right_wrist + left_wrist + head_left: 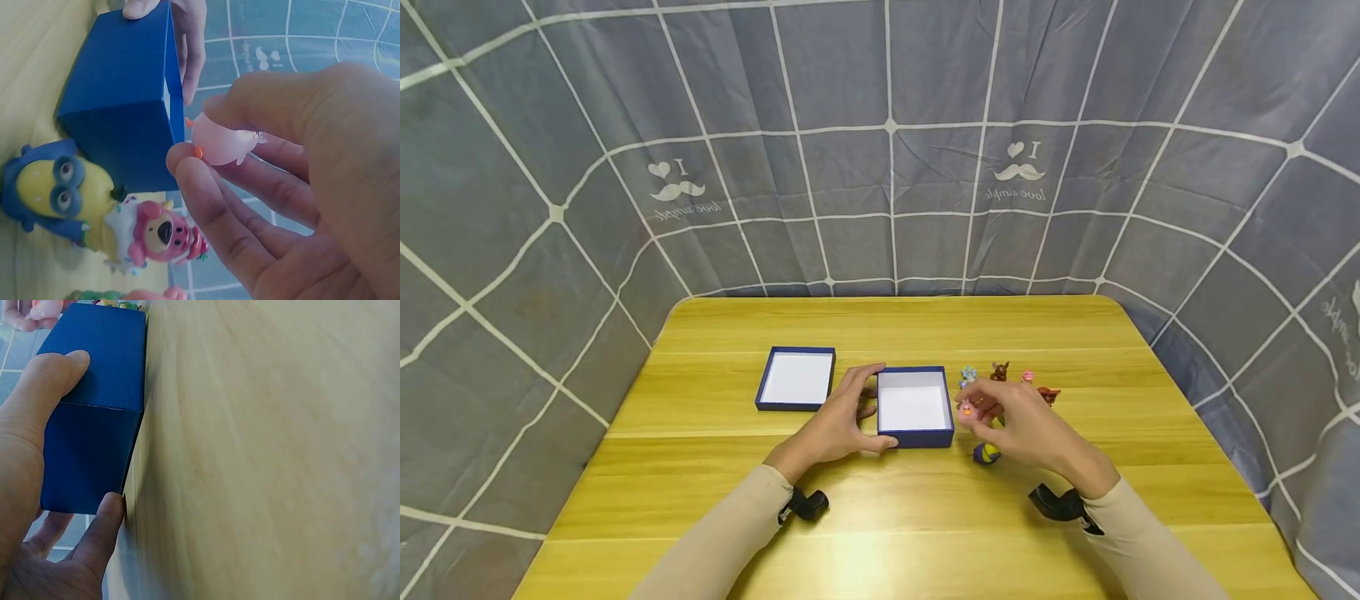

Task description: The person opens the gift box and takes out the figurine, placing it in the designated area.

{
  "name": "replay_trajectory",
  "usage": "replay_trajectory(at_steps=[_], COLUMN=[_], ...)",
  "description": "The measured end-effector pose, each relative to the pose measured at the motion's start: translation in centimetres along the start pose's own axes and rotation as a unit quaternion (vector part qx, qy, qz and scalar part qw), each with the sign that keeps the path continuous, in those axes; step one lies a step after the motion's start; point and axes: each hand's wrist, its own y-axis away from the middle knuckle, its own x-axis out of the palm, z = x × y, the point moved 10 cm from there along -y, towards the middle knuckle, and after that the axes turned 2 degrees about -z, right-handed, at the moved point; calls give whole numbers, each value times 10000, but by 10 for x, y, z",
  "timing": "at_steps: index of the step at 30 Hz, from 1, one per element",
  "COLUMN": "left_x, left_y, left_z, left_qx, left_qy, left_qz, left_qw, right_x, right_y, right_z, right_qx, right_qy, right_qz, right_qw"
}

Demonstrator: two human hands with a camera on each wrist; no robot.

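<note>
An open blue box (pixel 916 439) with a white inside stands at the middle of the table. My left hand (pixel 842 425) grips it from the left, thumb on the front wall and fingers around the left side and back corner. Just right of the box, my right hand (pixel 1022 417) pinches a small pink bird-like figurine (pixel 225 140) with orange feet between thumb and fingers. In the right wrist view the figurine is raised beside the box's rim. Below that hand lies a yellow figurine with blue goggles (pixel 62 184). A pink bear figurine (pixel 159 231) is beside it.
A shallow blue lid (pixel 795 379), white inside, lies left of the box. Beyond my right hand are a light-blue figurine (pixel 968 375), a brown one (pixel 999 371), a pink one (pixel 1027 377) and a reddish one (pixel 1049 395). A grey checked curtain (pixel 850 167) surrounds the table.
</note>
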Motion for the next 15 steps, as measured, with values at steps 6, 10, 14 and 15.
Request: replay_trajectory(at_steps=[6,10,14,15], left_x=[0,0,0,0], left_y=[1,2,2,2], left_z=[2,3,2,2], left_qx=[-8,-20,-17,-12], left_qy=[-24,-59,-95,-87], left_qz=[-11,-2,-29,-37], left_qw=[10000,10000,9999,10000], right_x=[-6,-12,-16,-17], right_y=[9,18,27,29], right_z=[-2,-5,-11,-13], right_qx=[-130,-107,-18,1], right_qy=[-105,-213,-299,-294], right_qz=[-188,-318,-416,-441], right_qw=[9997,9992,9987,9986])
